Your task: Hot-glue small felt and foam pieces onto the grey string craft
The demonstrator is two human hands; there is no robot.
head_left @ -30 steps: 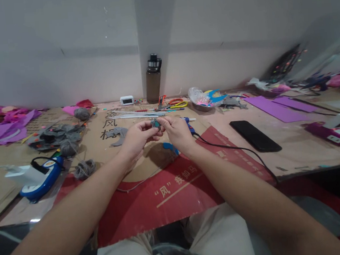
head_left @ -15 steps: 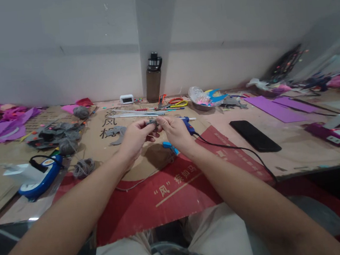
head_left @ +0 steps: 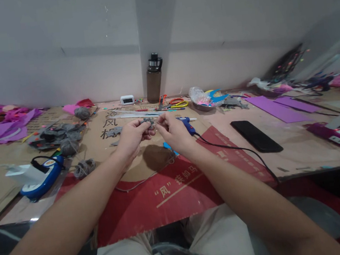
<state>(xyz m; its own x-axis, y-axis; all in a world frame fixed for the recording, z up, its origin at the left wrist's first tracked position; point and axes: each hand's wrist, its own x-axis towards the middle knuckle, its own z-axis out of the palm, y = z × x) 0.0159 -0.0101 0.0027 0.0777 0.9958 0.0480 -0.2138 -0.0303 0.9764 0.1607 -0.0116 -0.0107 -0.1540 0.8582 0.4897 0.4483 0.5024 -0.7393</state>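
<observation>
A small gray piece sits above the cardboard, pinched between the thumb and fingers of the left hand. The right hand is just beside it, fingers bent — whether they grip anything, I cannot tell. A blue glue gun lies just past the right hand; gray yarn lies left, a black phone right.

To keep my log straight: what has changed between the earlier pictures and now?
The left hand has shifted slightly left, keeping hold of the small grey piece. The right hand seems to have let go and is now slightly apart from it. The bottle and phone stayed put.
</observation>
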